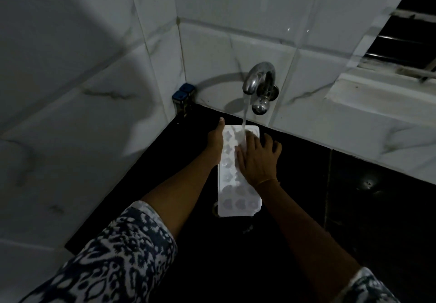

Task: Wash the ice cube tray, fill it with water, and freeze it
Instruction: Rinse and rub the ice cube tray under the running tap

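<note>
A: Two hands on the ice cube tray (238, 191), held over the dark sink (365, 208) under the tap (256, 78).

B: The left hand (215, 144) grips its long edge; the right hand (257, 158) lies flat, fingers spread.

A: Rub every cavity, I'd say, sliding the tray so the water (245, 111) reaches the near rows.
</note>
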Demonstrator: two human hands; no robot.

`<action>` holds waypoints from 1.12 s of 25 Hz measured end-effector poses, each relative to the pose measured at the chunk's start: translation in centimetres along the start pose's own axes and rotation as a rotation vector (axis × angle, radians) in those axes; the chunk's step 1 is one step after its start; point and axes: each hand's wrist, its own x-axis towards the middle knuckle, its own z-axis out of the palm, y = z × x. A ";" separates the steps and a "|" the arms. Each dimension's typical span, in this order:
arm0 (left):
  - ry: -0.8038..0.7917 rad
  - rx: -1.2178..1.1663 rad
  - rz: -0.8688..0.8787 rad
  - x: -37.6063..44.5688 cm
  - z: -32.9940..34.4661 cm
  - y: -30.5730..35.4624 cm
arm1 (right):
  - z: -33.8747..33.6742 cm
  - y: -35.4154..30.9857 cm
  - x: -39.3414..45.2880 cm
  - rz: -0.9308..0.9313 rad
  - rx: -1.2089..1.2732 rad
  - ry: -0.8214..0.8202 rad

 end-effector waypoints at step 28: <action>0.139 0.000 0.042 -0.4 -0.2 0.5 | 0.6 -2.6 -2.7 -0.152 0.024 0.072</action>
